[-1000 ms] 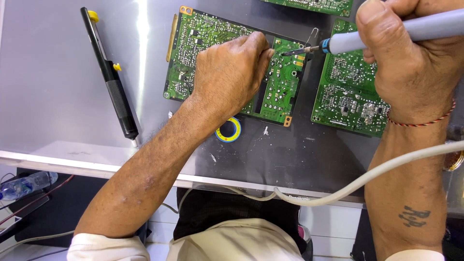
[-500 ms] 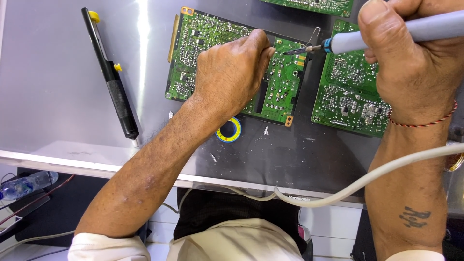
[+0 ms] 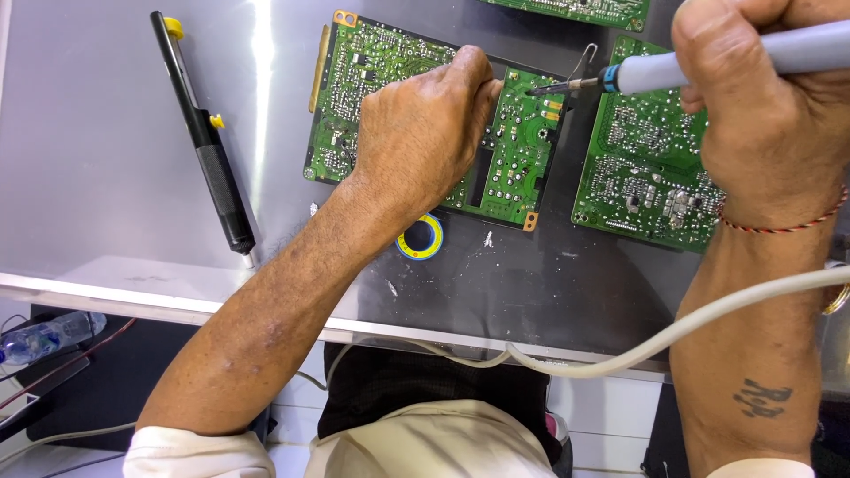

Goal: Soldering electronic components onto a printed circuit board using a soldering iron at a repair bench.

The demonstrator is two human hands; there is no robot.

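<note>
A green circuit board [image 3: 513, 146] lies solder side up on the grey metal table [image 3: 106, 159]. My left hand [image 3: 425, 133] rests on it with fingers curled and fingertips pinched near the board's upper middle; whether it holds solder wire I cannot tell. My right hand [image 3: 766, 106] grips a grey soldering iron [image 3: 699, 66] with a blue collar. Its metal tip [image 3: 544, 88] points left and sits close to my left fingertips over the board.
A black desoldering pump [image 3: 205, 146] with yellow knobs lies at the left. A small yellow and blue ring-shaped reel [image 3: 420, 237] sits below the board. A second green board [image 3: 646, 177] lies to the right, a third at the top edge. The iron's white cord [image 3: 673, 332] crosses the table's front edge.
The soldering iron tip has shifted slightly left, closer to my left fingertips. My left hand stays in place on the board.
</note>
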